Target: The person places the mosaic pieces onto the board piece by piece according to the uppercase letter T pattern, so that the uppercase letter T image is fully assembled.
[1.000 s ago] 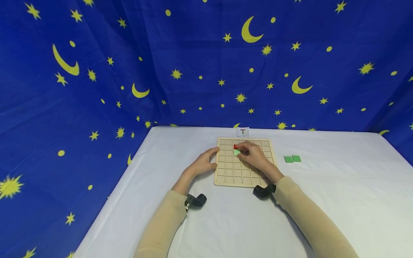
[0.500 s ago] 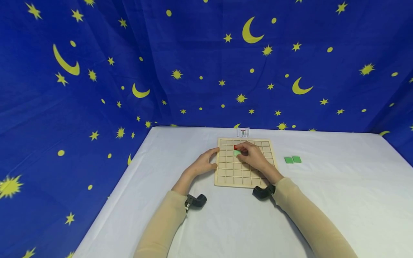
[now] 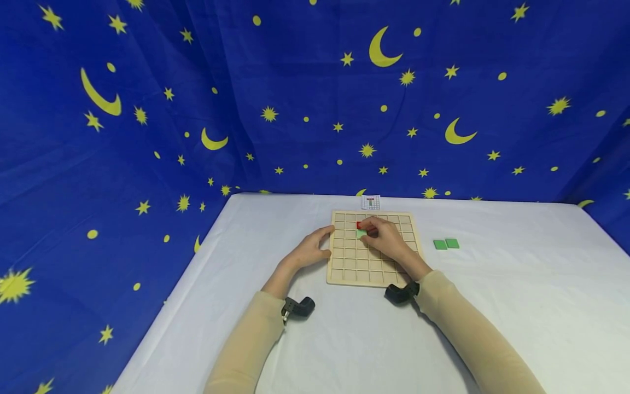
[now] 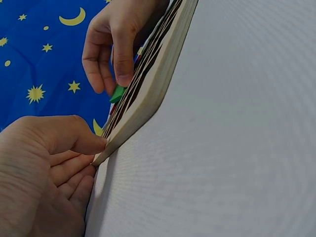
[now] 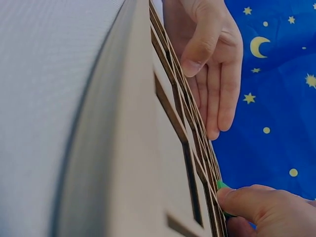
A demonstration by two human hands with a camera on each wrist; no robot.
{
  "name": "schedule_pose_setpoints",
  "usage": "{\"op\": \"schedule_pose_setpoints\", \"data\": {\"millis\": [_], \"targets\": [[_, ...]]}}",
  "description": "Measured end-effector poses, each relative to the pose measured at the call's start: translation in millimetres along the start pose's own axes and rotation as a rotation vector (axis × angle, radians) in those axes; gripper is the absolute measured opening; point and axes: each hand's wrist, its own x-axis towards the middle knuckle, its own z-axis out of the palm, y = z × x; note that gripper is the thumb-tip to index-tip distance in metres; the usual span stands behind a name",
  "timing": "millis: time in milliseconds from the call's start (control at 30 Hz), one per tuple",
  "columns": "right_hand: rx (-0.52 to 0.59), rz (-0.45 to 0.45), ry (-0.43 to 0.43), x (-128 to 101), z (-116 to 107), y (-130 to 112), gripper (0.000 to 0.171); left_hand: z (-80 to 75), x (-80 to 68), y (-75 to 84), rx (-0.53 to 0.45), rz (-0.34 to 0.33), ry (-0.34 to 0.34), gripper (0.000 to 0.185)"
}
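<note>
Starry cloth backed the counter point(image 3: 492, 306); the right hand point(image 3: 386, 236) pinched a green tile point(image 3: 361, 233) over the board point(image 3: 374, 276), which the left hand point(image 3: 307, 251) steadied with relaxed fingers; seating it squarely probably came next.

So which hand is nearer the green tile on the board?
Right. The right hand has its fingers on the green tile, over the wooden grid board. The left hand is off to the tile's left, touching the board's left edge.
</note>
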Motion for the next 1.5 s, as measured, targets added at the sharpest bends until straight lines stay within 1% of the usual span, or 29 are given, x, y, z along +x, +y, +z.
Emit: {"op": "schedule_pose_setpoints", "data": {"millis": [167, 467, 733, 833, 967, 1133, 1300, 1500], "targets": [[-0.009, -0.009, 0.003, 0.3, 0.8, 1.7, 0.027, -0.7, 0.2, -0.2, -0.009, 0.010, -0.003, 0.073], [-0.003, -0.018, -0.002, -0.8, 1.7, -0.2, 0.028, 0.5, 1.4, -2.5, -0.011, 0.004, -0.001, 0.073], [0.034, 0.025, -0.033, -1.3, 1.9, -0.6, 0.030, -0.3, 0.7, -2.0, -0.006, 0.006, -0.005, 0.072], [0.045, 0.048, -0.021, -1.7, 1.2, -2.3, 0.030, -0.2, 0.9, -1.7, -0.009, 0.001, -0.005, 0.072], [0.067, 0.103, 0.006, -1.8, 0.4, -4.1, 0.029, 0.0, 1.1, -1.9, -0.010, 0.000, -0.005, 0.073], [0.123, 0.153, 0.029, -0.8, -2.1, -5.0, 0.031, 0.8, 0.5, -1.6, -0.004, -0.005, -0.005, 0.072], [0.168, 0.166, 0.036, 0.1, -7.6, -9.0, 0.032, 0.8, 0.2, -1.5, 0.001, -0.006, -0.006, 0.072], [0.158, 0.147, 0.043, 0.4, -15.8, -12.3, 0.033, -1.1, 0.8, -1.2, 0.001, 0.008, -0.004, 0.072]]}}
